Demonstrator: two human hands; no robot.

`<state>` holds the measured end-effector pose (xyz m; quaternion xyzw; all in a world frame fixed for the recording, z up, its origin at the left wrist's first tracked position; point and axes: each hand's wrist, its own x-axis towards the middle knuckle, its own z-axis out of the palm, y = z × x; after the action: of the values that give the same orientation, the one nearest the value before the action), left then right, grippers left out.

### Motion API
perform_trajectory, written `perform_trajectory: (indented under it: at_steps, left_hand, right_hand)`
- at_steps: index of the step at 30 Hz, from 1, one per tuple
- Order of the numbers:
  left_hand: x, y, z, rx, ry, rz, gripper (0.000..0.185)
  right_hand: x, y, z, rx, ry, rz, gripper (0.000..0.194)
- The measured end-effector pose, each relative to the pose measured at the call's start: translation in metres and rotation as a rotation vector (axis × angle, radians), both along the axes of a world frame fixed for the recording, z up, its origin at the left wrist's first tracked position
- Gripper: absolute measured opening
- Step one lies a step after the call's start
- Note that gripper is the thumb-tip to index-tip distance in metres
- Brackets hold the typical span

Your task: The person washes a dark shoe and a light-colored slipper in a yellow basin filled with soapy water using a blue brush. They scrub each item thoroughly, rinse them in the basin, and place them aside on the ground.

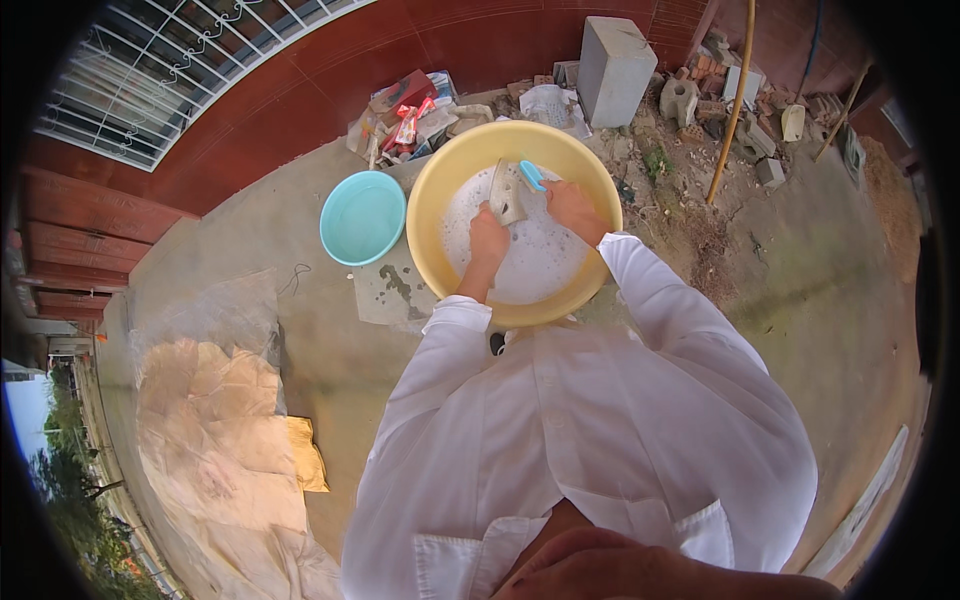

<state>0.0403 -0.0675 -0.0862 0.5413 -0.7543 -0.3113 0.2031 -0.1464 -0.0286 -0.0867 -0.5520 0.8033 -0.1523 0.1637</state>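
Observation:
A large yellow plastic basin [422, 240] stands before me, with foamy water [536, 262] inside. Over the suds, my left hand [489, 238] grips a pale, dirty, curved item [508, 196] with a dark spot or hole; it may be a shoe part, but I cannot tell. A light-blue brush [532, 175] is in my right hand [574, 206], just right of that item and tilted. The brush's bristles are hidden. Left of the basin is a smaller turquoise basin [363, 217] holding water.
Rubble and red packaging [406, 126] lie against the red wall behind the basins. A grey block [616, 71], broken bricks [709, 112] and a leaning bamboo pole [733, 105] are at the back right. Plastic sheeting [225, 442] covers the concrete floor at left.

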Motion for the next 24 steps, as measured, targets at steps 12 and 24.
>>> perform_trajectory:
  at_steps: [12, 24]
  left_hand:
    - [-0.004, 0.004, 0.0, 0.053, 0.044, -0.005, 0.038]
    - [0.002, -0.003, -0.013, -0.032, 0.15, -0.03, 0.034]
  right_hand:
    - [0.041, 0.042, 0.064, -0.133, -0.044, 0.169, 0.036]
    - [0.044, 0.027, 0.053, -0.164, -0.059, 0.177, 0.042]
